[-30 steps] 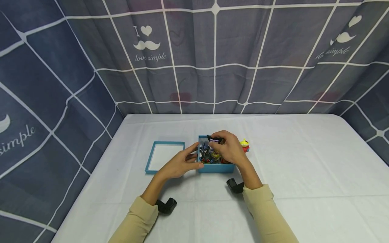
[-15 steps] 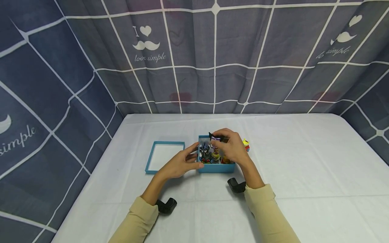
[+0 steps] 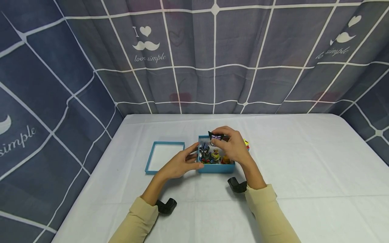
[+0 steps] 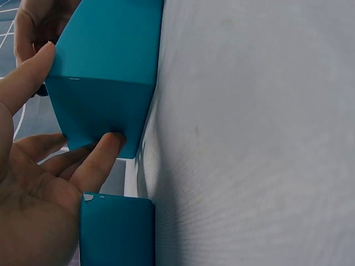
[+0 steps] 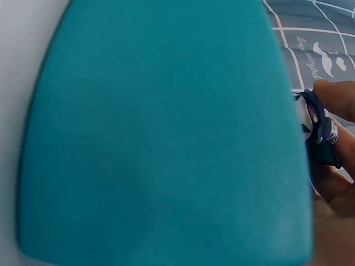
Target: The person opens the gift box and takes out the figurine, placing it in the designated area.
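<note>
My right hand (image 3: 232,145) pinches a small dark toy figure (image 3: 215,136) with purple and white on it, just above the back of a blue box (image 3: 216,168). In the right wrist view, the figure (image 5: 320,130) sits between thumb and fingers beside the box wall (image 5: 166,138). My left hand (image 3: 178,164) rests on the box's left end, its fingers extended along that wall and the thumb at the front corner. Inside lie other small figures: dark blue-black ones (image 3: 205,156), a yellowish one (image 3: 215,156) and an orange one (image 3: 226,160).
The box's lid (image 3: 150,158) lies inside up on the white tablecloth (image 3: 304,162), left of the box. A red and yellow figure (image 3: 247,144) stands to its right, partly hidden by my right hand. A grey checked curtain (image 3: 194,84) rises behind the table.
My right hand has lifted the dark figure slightly upward out of the box, and more of the figures underneath show. The left hand and box have stayed still.
</note>
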Motion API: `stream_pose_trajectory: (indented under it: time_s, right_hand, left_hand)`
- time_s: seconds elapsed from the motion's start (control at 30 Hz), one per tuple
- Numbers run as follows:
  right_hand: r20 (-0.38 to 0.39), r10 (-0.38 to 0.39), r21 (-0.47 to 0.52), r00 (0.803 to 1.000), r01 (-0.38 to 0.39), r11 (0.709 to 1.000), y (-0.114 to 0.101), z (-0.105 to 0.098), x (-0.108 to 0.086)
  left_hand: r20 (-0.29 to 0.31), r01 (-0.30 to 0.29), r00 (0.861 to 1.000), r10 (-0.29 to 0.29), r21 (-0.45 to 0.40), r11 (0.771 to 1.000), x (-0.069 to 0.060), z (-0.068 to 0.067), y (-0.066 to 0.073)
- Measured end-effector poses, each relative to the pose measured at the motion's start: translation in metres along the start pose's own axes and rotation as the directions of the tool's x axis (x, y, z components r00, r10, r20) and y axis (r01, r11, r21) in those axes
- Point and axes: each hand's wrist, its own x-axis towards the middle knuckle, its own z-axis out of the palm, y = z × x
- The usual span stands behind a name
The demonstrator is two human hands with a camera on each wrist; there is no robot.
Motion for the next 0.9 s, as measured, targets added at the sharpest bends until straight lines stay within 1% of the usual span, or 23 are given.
stream_pose_trajectory:
  time_s: [0.13,0.33,0.47,0.67,0.9]
  right_hand:
    - [-0.002,0.015,0.036,1.000,-0.015,0.999,-0.003,-0.005,0.000]
    - [-0.004,0.039,0.026,0.999,-0.039,0.999,-0.006,-0.016,0.000]
    - [-0.005,0.033,0.024,0.999,-0.032,0.999,-0.008,-0.024,-0.001]
    - [0.020,0.025,0.049,0.999,-0.026,0.998,-0.013,-0.032,-0.003]
    - [0.036,0.018,0.057,0.999,-0.020,0.998,-0.012,-0.041,-0.005]
  left_hand:
    - [-0.001,-0.001,1.000,0.001,-0.001,1.000,0.000,0.000,0.001]
    - [-0.004,0.002,1.000,-0.002,-0.003,1.000,0.000,0.000,0.000]
    - [-0.003,0.001,1.000,-0.001,-0.008,1.000,0.000,0.001,-0.001]
    - [-0.003,0.002,1.000,-0.002,-0.004,1.000,0.000,0.000,0.000]
    - [-0.002,0.004,1.000,-0.004,-0.003,1.000,0.000,0.000,0.001]
